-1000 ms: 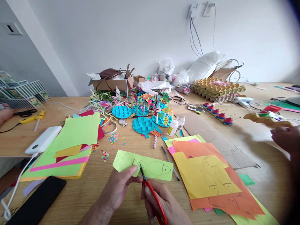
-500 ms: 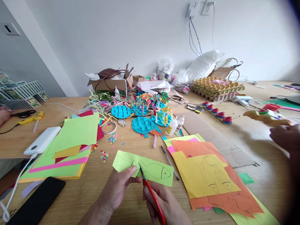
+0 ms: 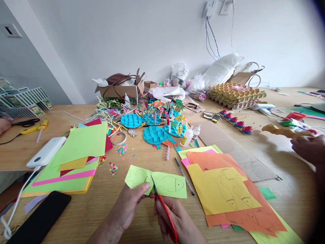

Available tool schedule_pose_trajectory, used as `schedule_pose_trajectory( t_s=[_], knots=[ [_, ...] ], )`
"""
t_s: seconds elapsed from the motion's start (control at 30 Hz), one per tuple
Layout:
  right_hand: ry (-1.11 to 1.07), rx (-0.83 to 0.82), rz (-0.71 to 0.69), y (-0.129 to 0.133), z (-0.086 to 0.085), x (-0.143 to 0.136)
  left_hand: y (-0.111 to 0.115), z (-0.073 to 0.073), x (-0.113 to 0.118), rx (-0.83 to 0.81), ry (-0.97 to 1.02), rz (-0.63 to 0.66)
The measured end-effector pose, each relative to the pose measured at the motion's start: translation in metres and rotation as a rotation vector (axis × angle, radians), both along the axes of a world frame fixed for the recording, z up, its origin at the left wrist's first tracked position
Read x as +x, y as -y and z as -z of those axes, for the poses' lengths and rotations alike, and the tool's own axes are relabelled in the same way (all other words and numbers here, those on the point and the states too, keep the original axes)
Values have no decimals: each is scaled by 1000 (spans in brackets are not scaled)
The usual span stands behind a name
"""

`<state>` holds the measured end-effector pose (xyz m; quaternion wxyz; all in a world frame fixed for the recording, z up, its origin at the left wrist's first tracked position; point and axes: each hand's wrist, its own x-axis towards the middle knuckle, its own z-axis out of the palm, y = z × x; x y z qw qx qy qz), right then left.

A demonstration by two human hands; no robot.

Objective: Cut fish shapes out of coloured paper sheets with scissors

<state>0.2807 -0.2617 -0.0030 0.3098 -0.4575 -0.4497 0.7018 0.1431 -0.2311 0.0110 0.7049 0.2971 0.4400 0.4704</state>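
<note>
Green paper strip (image 3: 166, 185) pinched in left hand (image 3: 129, 204), extending rightward.

A phone (image 3: 42, 218) lies left of the paper strip (image 3: 165, 184), a pen (image 3: 184, 176) just right, glue bottles (image 3: 186, 137) behind the pen.

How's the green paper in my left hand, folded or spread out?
Spread out: two fish outlines show side by side across the green paper.

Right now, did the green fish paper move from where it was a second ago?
Yes, a little: the left end of the green fish paper has shifted right, farther from the nearest confetti pile.
</note>
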Motion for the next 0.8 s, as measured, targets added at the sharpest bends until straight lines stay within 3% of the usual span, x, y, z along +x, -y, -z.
schedule_pose_trajectory(
  t_s=[0.8],
  knots=[
    [11, 43, 8, -3, 10, -2, 5, 17, 0, 10, -69, 41]
  ],
)
